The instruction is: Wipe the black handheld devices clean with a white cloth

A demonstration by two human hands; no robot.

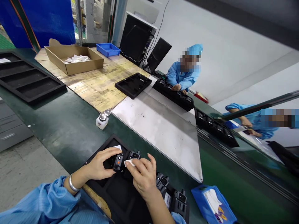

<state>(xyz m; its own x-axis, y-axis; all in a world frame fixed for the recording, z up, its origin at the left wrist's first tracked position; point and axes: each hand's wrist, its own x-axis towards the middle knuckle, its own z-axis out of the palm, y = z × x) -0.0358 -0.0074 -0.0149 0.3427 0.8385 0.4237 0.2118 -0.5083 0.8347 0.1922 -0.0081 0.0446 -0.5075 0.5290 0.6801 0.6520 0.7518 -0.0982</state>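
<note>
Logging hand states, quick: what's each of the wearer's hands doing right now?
Left hand: holding a small black device between thumb and fingers.
Right hand: pinching a white wipe beside the device.

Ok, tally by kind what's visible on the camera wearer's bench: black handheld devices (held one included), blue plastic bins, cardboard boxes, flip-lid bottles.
Black handheld devices: 4
Blue plastic bins: 2
Cardboard box: 1
Flip-lid bottle: 1
Total: 8

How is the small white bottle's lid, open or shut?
Open: the round lid is flipped up to one side, leaving the metal top of the white bottle uncovered.
</note>
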